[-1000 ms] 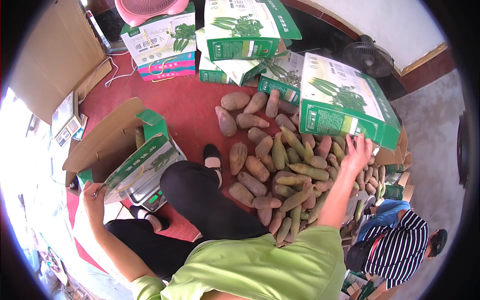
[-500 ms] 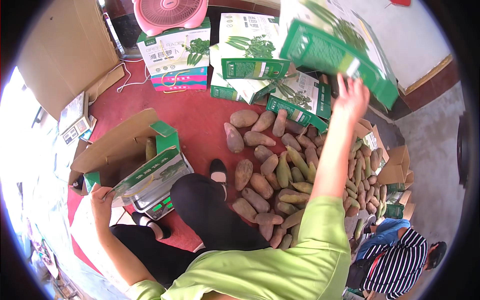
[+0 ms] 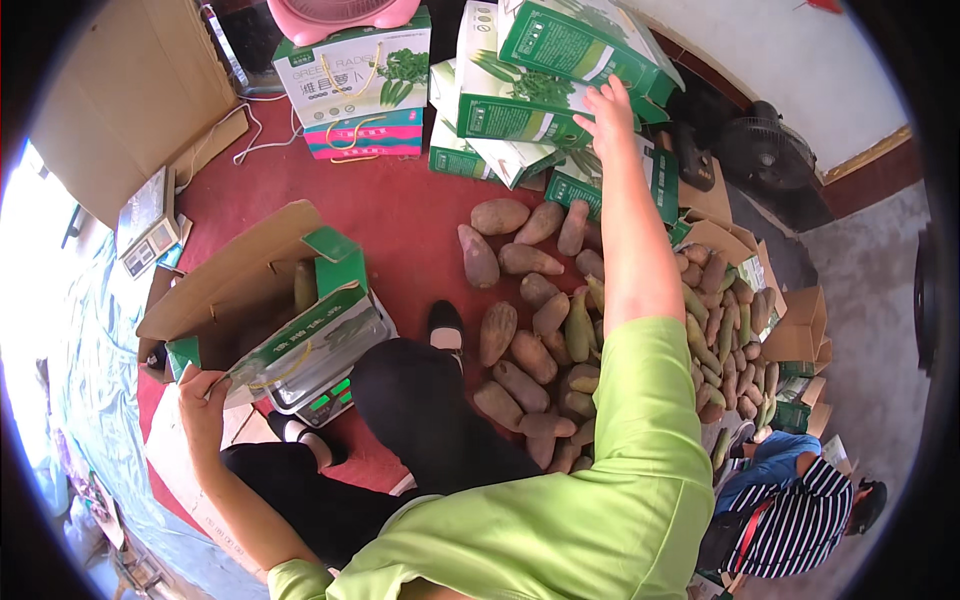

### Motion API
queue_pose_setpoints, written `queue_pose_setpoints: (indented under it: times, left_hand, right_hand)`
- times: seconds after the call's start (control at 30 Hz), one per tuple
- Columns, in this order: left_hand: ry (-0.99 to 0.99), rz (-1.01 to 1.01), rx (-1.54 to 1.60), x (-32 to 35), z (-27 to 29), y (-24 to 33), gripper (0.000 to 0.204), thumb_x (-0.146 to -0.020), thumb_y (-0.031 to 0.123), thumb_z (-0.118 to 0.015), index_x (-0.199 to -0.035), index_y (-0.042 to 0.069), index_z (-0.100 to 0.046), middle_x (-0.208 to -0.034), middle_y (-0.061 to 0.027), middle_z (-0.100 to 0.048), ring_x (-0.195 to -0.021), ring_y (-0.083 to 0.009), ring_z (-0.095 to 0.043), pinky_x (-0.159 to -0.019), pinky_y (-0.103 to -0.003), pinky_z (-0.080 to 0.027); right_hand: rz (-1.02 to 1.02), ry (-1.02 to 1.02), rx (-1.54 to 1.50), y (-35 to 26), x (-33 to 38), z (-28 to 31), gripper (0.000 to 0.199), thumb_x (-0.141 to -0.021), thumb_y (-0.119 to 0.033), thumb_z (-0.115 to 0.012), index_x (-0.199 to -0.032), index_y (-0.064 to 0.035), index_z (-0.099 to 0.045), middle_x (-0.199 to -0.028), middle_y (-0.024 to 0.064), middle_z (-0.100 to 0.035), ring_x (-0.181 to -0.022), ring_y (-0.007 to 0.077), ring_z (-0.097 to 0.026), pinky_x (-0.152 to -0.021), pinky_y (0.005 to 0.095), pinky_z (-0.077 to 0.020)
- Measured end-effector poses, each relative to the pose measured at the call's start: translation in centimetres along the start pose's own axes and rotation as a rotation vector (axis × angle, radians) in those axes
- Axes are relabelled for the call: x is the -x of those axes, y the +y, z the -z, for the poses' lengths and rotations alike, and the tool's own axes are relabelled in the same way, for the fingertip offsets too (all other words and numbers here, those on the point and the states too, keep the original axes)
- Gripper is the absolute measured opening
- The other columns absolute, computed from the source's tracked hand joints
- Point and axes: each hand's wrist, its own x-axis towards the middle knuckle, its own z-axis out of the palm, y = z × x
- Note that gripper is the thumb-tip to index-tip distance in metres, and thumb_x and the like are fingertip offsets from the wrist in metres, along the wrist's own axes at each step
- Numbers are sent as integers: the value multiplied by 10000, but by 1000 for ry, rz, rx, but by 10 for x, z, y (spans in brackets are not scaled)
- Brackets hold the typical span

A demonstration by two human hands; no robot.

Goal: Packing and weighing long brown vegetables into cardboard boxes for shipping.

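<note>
My left hand point(image 3: 200, 395) grips the front flap of an open cardboard box point(image 3: 250, 300) with green corners. This box rests on a metal weighing scale point(image 3: 325, 395) beside my knee, and a greenish root lies inside it. My right hand point(image 3: 607, 112) is stretched far forward with its fingers apart, touching the lower edge of a green and white carton point(image 3: 585, 40). That carton lies on top of a stack of similar cartons point(image 3: 510, 100). A pile of brown and green root vegetables point(image 3: 545, 320) covers the red floor under my right arm.
A pink fan point(image 3: 340, 12) stands on a white and pink carton point(image 3: 365, 85) at the back. A flat cardboard sheet point(image 3: 130, 90) and a small scale point(image 3: 148, 222) lie at left. A black fan point(image 3: 765, 150) and open boxes are at right. A person in a striped top point(image 3: 790, 515) crouches lower right.
My right hand lifted the green and white carton from beside the vegetable pile and carried it up and back onto the carton stack. The left hand stayed on the box flap.
</note>
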Motion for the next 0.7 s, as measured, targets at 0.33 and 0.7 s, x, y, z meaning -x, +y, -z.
queue_pose_setpoints:
  times: [0.33, 0.7]
  left_hand:
    - [-61, -22, -33, 1, 0, 1, 91, -725, -3, -647, -809, -35, -634, -695, -84, -484, -648, -201, -496, -597, -299, -374]
    - [-73, -59, -46, 1, -4, -25, 108, -785, 15, -644, -883, -29, -638, -746, -51, -513, -729, -170, -484, -669, -276, -385]
  right_hand:
    - [-39, -4, 165, 30, 20, 12, 540, -824, -134, -610, -1332, -110, -429, -1335, 101, -466, -1069, 218, -546, -740, 360, -489]
    - [-90, -158, 717, 183, 256, 185, 215, -831, -87, -609, -1037, -27, -630, -920, 89, -663, -829, 181, -626, -734, 291, -489]
